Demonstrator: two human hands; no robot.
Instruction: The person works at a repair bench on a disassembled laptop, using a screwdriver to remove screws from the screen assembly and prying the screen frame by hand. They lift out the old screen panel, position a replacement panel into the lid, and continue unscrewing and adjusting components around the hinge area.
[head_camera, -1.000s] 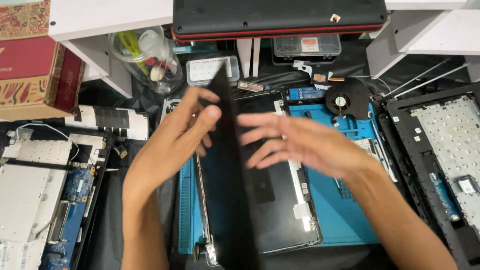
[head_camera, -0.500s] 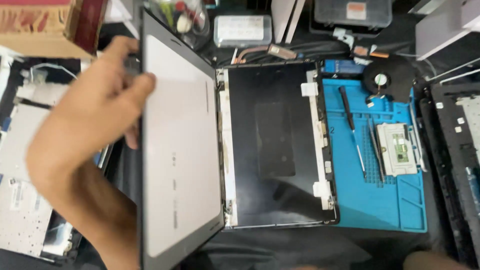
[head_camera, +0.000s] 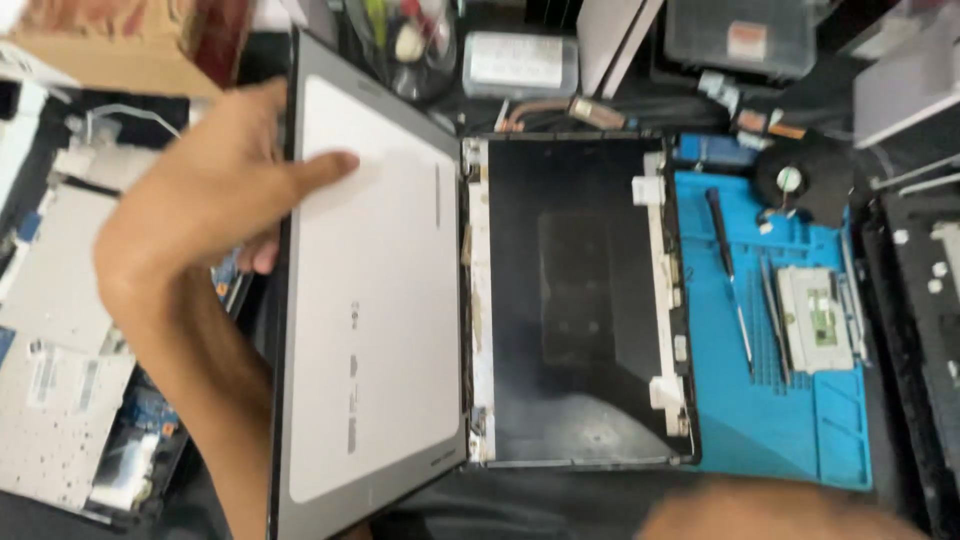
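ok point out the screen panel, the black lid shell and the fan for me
screen panel (head_camera: 385, 300), head view, on its pale grey back face, held by the left hand (head_camera: 210, 200)
black lid shell (head_camera: 580, 300), head view, on its dark inner surface
fan (head_camera: 805, 180), head view, on the round black housing at the blue mat's top edge

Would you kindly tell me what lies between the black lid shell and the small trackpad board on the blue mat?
In the head view, between the lid shell and the trackpad board lie a black screwdriver and metal tweezers on the blue mat.
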